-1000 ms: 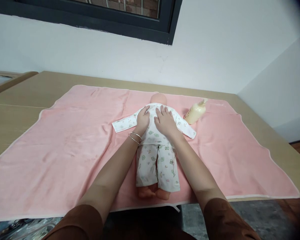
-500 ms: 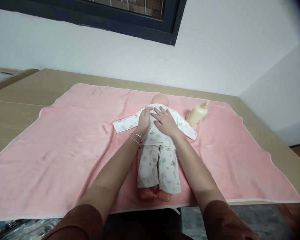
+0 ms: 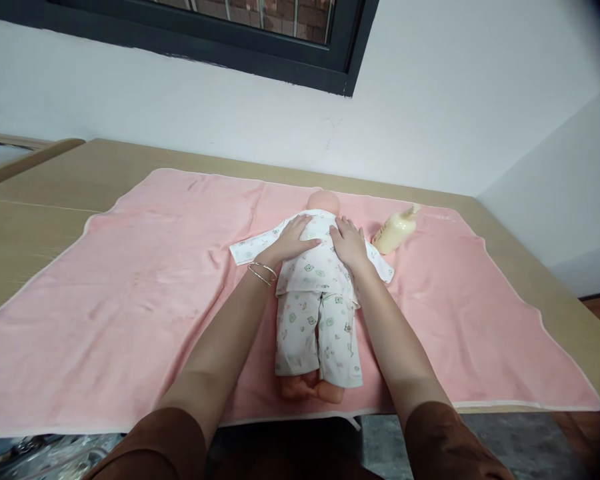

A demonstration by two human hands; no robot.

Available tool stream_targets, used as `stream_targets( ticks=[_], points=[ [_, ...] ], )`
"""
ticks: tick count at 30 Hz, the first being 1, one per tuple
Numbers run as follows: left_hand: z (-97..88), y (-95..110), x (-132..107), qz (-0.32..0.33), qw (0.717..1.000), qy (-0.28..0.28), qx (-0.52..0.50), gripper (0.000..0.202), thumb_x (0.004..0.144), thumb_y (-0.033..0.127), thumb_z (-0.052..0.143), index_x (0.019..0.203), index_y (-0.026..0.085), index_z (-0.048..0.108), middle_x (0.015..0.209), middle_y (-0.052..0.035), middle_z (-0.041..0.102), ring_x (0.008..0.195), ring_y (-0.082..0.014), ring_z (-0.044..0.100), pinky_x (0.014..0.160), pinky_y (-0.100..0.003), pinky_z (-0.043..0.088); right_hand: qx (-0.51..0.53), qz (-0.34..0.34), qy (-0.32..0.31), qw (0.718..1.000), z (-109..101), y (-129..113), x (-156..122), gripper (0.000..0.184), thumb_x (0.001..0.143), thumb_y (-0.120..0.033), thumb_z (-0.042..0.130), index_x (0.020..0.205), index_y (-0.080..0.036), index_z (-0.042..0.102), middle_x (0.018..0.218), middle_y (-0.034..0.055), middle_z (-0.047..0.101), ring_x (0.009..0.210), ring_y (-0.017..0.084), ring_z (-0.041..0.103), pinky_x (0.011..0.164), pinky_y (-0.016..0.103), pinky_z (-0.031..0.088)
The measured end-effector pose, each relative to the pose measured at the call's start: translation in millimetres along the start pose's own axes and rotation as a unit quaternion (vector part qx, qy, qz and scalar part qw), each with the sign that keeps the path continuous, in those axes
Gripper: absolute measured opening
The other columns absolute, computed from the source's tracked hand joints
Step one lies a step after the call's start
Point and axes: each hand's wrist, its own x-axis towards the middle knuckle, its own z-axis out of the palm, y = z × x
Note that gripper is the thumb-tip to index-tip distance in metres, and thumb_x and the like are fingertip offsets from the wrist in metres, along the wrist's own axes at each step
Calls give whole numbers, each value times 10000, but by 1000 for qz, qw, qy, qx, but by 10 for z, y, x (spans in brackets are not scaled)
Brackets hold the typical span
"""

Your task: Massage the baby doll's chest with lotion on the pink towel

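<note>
A baby doll in a white printed top and trousers lies stretched out on a pink blanket, head away from me and feet near the front edge. My left hand rests on the left side of its upper body, thumb out and fingers extended. On the right side of the upper body lies my right hand, its fingers stretched toward the shoulder. Neither hand holds anything. A bracelet circles my left wrist. The doll's sleeves spread out to both sides.
A cream pump bottle lies tilted on the blanket, right of the doll. Under the blanket is a wooden table against a white wall. A dark window frame is above. Clear plastic shows at the lower left.
My hands have moved apart on the doll's upper body. The left hand has turned flatter, with its thumb now spread inward; the right has shifted toward the right side.
</note>
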Motion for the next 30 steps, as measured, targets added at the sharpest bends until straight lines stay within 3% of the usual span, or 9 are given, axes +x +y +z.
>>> stream_targets(
  ticks=[3, 7, 9, 13, 17, 21, 25, 27, 30],
  points=[
    [-81, 84, -14, -2, 999, -27, 22, 831, 890, 565, 614, 1599, 178, 419, 1741, -132, 322, 1635, -334, 260, 1344, -502, 216, -33, 2, -6, 999, -77, -104, -78, 592, 1094, -402, 248, 1565, -122, 473, 1696, 182, 393, 1592, 341, 327, 1290, 591, 240],
    [19, 211, 3, -27, 998, -14, 60, 651, 946, 350, 506, 1558, 128, 482, 1708, -173, 377, 1626, -327, 286, 1338, -495, 225, -93, -42, -17, 995, -154, -269, -207, 499, 1055, -283, 299, 1431, -106, 576, 1558, 224, 555, 1454, 364, 507, 1217, 541, 368],
    [113, 222, 15, -33, 997, 10, 62, 620, 972, 348, 481, 1554, 133, 488, 1711, -179, 368, 1628, -337, 277, 1333, -521, 210, -95, -59, -15, 994, -147, -273, -212, 502, 1052, -275, 301, 1439, -104, 570, 1560, 223, 556, 1448, 362, 511, 1220, 544, 356],
    [223, 160, 44, -67, 995, 60, 33, 650, 1023, 489, 452, 1587, 167, 425, 1737, -174, 314, 1648, -340, 213, 1338, -556, 130, -45, -39, 4, 998, -65, -88, -85, 588, 1071, -431, 319, 1534, -118, 501, 1647, 195, 467, 1543, 362, 393, 1261, 603, 269],
    [144, 200, 23, -67, 996, 32, 51, 687, 1017, 497, 466, 1574, 98, 415, 1730, -232, 292, 1645, -364, 210, 1329, -552, 159, -28, -67, 10, 997, -63, 28, -10, 569, 1049, -427, 380, 1520, -143, 525, 1634, 179, 491, 1529, 351, 412, 1265, 602, 249],
    [-23, 385, -81, -24, 995, -19, 93, 519, 987, 411, 508, 1410, 119, 582, 1603, -234, 509, 1543, -387, 417, 1266, -549, 313, -70, -103, -9, 992, -215, -145, -142, 425, 1026, -292, 373, 1301, -145, 662, 1386, 186, 703, 1325, 346, 611, 1182, 530, 376],
    [-105, 491, -133, -6, 995, -42, 89, 321, 1004, 370, 475, 1189, 222, 692, 1435, -139, 680, 1395, -343, 578, 1248, -553, 343, -107, -95, -32, 989, -340, -283, -251, 379, 1034, -265, 352, 1109, -171, 711, 1161, 177, 789, 1137, 333, 711, 1191, 532, 352],
    [-83, 464, -99, -32, 996, -14, 81, 337, 1019, 401, 457, 1193, 232, 692, 1469, -134, 661, 1425, -349, 552, 1265, -593, 303, -84, -87, -38, 992, -330, -230, -215, 414, 1063, -325, 326, 1137, -196, 712, 1222, 162, 779, 1203, 338, 688, 1215, 571, 317],
    [-8, 338, 1, -80, 995, 40, 46, 395, 1038, 419, 428, 1310, 242, 653, 1605, -127, 545, 1534, -355, 435, 1295, -679, 164, -28, -73, -32, 996, -228, -40, -83, 466, 1076, -428, 336, 1349, -212, 646, 1506, 141, 636, 1426, 346, 543, 1244, 637, 270]
  ],
)
